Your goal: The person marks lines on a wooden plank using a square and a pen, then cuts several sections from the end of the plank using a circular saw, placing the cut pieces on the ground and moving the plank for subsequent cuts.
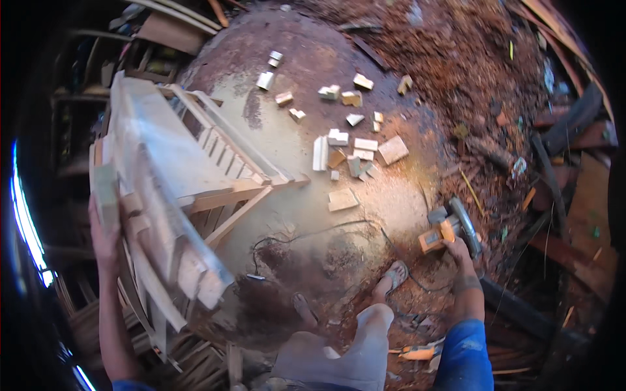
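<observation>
In my right hand is an orange and grey circular saw, its handle wrapped by my fingers. It hangs above the ground to the right of my foot. My left hand is at the far left, closed around the lower end of a short, pale wooden block. That block lies against a stack of boards on a slatted wooden frame. My left fingertips are partly hidden by the wood.
Several cut wood offcuts lie scattered on the dusty floor ahead. A dark cord loops across the ground near my feet. An orange tool lies beside my right leg. Reddish debris and dark planks line the right side.
</observation>
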The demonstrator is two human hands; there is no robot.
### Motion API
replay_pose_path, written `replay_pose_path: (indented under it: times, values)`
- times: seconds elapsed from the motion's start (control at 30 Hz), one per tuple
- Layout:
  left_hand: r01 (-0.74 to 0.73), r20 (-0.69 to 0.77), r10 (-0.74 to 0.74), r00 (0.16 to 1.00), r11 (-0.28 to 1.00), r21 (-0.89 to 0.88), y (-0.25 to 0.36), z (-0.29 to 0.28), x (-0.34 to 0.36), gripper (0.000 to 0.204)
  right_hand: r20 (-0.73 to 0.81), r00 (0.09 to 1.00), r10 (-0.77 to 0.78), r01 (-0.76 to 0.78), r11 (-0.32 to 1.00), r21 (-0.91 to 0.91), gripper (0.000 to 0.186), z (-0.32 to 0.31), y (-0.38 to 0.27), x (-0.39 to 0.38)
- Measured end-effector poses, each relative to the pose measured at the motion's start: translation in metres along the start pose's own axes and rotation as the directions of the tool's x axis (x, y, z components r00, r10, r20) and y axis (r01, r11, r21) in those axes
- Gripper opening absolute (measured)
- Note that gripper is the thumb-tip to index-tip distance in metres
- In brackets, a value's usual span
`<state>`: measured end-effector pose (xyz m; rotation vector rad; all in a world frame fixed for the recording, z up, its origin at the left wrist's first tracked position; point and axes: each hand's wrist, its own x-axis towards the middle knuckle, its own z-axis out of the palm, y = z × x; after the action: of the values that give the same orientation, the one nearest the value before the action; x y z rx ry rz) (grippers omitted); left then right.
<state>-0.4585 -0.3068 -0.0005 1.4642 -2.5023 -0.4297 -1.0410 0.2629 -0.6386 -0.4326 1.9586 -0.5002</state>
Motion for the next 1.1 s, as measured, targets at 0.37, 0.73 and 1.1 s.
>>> replay_pose_path:
  times: [0.37,0.73,1.1]
  values:
    - [0.067,-0.354,-0.128,0.926,0.982,-0.179,0.034,-0.034,-0.044,0.050,-0.043,0.996,-0.082,0.090,0.971,0.222,0.016,-0.064,-0.461,-0.404]
    - [-0.014,-0.329,0.034,0.944,0.998,0.063,0.012,-0.046,-0.066,0.048,0.024,0.759,-0.651,0.555,0.665,0.501,0.026,-0.062,-0.682,-0.653]
    - [0.197,-0.113,-0.198,0.974,0.980,-0.018,-0.010,-0.065,-0.066,0.049,0.234,0.779,-0.582,0.337,0.703,0.626,0.042,0.010,-0.715,-0.611]
